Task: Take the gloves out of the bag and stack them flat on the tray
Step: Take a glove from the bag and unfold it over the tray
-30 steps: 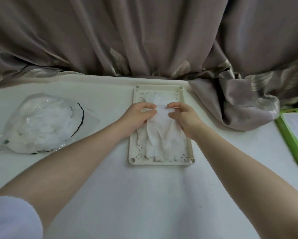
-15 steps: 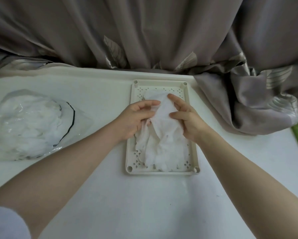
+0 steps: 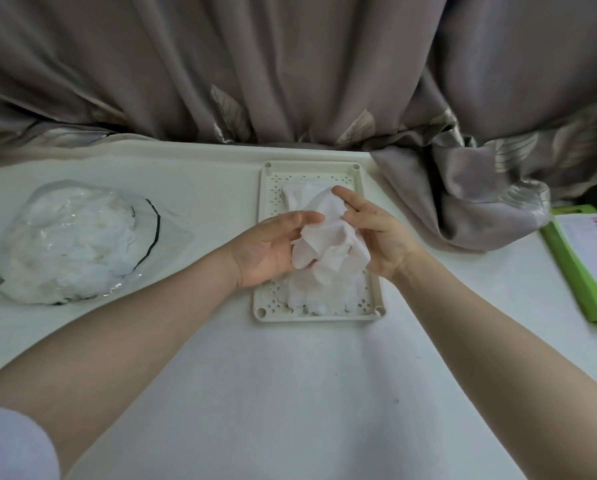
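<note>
Gloves are the whole job, and one crumpled white glove (image 3: 328,244) sits between both hands above the tray's middle, not yet flat. The left hand (image 3: 273,247) cups it from the side, fingers (image 3: 304,218) loosely curled against the fabric; the right hand (image 3: 376,233) holds its other side, fingers (image 3: 350,199) half extended along it. Beneath, a small stack of gloves (image 3: 324,296) already lies flat on the tray (image 3: 263,271), near the worktop's (image 3: 290,393) far edge. Toward the left edge, the clear bag (image 3: 72,240) looks quite full, so I judge most of the work remains.
</note>
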